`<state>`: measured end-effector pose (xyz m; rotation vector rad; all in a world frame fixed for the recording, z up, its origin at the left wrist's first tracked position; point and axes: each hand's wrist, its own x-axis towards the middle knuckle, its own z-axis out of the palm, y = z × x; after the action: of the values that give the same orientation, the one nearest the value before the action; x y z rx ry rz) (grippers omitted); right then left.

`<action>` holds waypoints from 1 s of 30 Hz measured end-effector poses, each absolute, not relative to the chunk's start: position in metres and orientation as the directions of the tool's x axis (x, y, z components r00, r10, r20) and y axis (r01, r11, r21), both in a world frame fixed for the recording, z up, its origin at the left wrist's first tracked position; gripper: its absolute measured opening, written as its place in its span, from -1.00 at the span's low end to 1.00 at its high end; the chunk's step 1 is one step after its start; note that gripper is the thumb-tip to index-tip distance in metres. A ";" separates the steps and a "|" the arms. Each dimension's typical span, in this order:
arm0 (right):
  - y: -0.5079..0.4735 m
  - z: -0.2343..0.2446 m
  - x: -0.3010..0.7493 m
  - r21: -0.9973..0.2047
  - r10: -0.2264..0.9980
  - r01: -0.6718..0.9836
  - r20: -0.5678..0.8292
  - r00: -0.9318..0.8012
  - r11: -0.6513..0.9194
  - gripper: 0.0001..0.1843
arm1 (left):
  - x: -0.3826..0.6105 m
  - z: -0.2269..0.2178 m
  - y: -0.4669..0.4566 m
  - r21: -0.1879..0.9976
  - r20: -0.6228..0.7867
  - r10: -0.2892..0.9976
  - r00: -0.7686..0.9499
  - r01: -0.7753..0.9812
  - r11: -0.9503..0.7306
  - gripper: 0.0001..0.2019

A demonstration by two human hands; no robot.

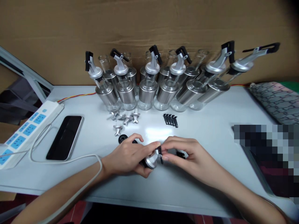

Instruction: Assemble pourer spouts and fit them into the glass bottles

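Note:
My left hand (127, 154) is closed around a silver pourer spout (151, 161) low over the front middle of the table. At the spout's tip is a black flip lever (160, 153), pinched between the thumb and fingers of my right hand (189, 152). Partly behind my left hand lies a round black stopper part (122, 138). More silver spout heads (118, 129) are scattered beyond it. A short row of black levers (171, 120) lies farther right. Some small black pieces (180, 154) show under my right hand.
Several glass and steel bottles (148, 91) line the back, the front ones topped with spouts. At left are a phone (65, 137), a power strip (28, 130) and a white cable (70, 161) crossing my left forearm. A blurred-out dark device (268, 165) and a patterned cloth item (277, 102) are at right.

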<state>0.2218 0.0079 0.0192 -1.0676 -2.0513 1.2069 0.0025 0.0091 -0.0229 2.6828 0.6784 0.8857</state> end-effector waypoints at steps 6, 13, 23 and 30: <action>0.007 0.017 0.224 -0.827 0.810 0.392 0.122 -0.574 0.403 -0.93 | 0.003 -0.020 0.008 0.337 0.487 0.502 0.715 0.377 -0.863 -0.54; 0.010 0.015 0.226 -0.783 0.786 0.399 0.177 -0.592 0.477 -0.94 | 0.004 -0.018 0.009 0.335 0.483 0.500 0.719 0.375 -0.864 -0.55; 0.009 0.014 0.227 -0.772 0.797 0.399 0.220 -0.562 0.494 -0.81 | 0.003 -0.019 0.009 0.327 0.517 0.493 0.700 0.371 -0.869 -0.48; 0.010 0.016 0.228 -0.829 0.793 0.377 0.123 -0.597 0.413 -0.86 | 0.003 -0.015 0.011 0.314 0.506 0.483 0.714 0.369 -0.875 -0.53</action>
<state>0.2282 0.0097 0.0164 -0.9918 -2.1648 1.0824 0.0028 0.0111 -0.0149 2.7299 0.6863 0.8860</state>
